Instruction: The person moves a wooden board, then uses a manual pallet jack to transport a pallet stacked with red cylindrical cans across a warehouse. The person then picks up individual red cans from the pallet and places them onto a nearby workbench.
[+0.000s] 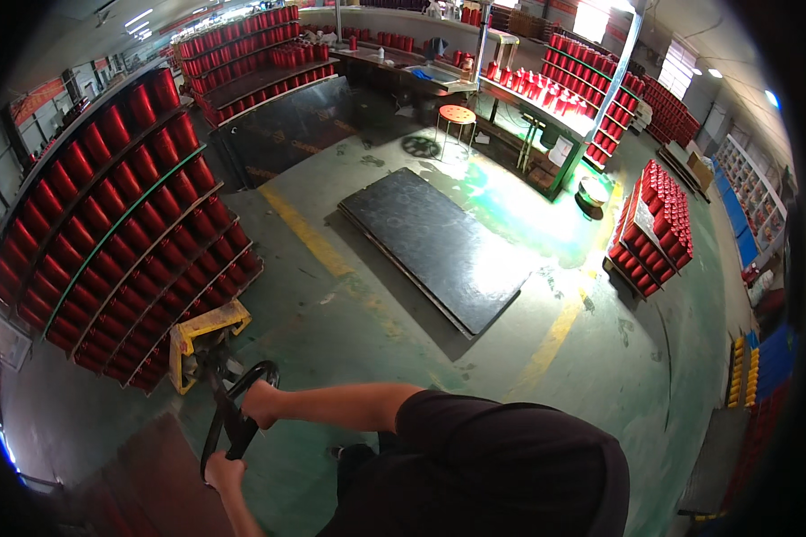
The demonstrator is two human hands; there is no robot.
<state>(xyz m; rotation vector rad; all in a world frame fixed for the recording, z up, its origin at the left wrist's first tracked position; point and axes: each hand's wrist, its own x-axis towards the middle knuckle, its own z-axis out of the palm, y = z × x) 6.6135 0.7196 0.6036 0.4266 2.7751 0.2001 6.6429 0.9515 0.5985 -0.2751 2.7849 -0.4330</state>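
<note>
Both my hands are wrapped around the black loop handle (213,437) of a yellow pallet jack (208,336). My left hand (226,473) grips the lower, nearer end of the loop. Farther up, my right hand (261,404) closes on its other side, with the right arm stretched across to the left. Just beyond the jack's yellow body rises a tall load of shiny red cylinders (121,215), stacked in several layers with thin boards between them. The jack's forks are hidden by the load.
A stack of dark flat boards (434,246) lies on the green floor ahead. To the right stands a lower stack of red cylinders (654,224). An orange-topped stool (457,115) is near the workbench (555,112) at the back. A brown sheet (157,479) lies at lower left.
</note>
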